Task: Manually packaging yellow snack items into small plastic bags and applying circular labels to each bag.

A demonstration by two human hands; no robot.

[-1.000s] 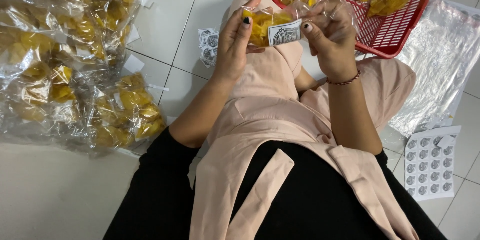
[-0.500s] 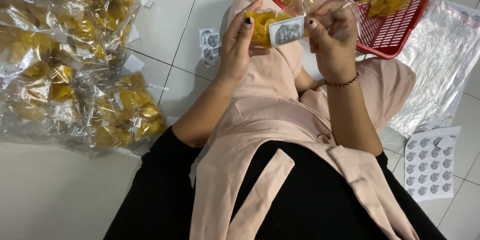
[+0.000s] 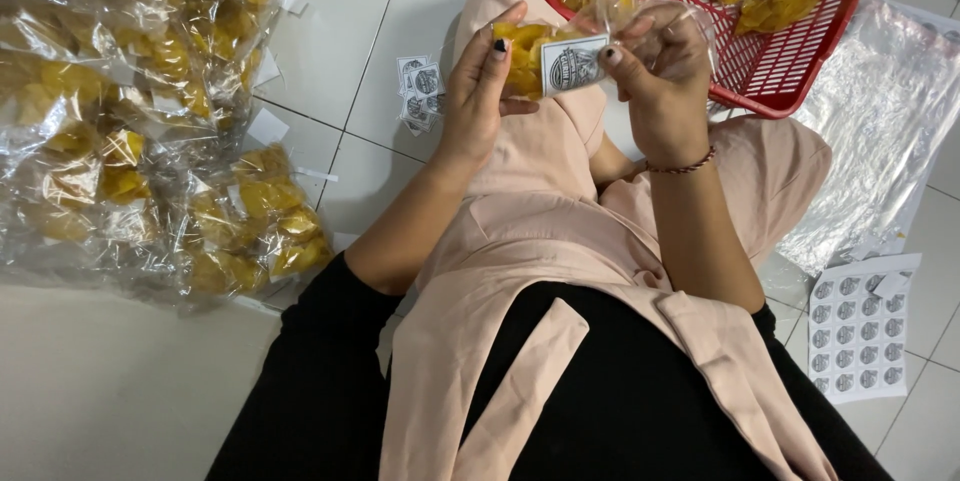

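Seated on the floor, the left hand (image 3: 480, 91) and right hand (image 3: 655, 71) each keep a closed grip on a clear chip bag (image 3: 560, 51) held above the lap, seemingly pressing on its label (image 3: 572, 65); smoothing it flat looks due.

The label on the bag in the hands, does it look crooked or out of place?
Yes, slightly. The label sits tilted on the clear bag of yellow chips, held between the left hand and right hand. Nothing looks spilled or torn.
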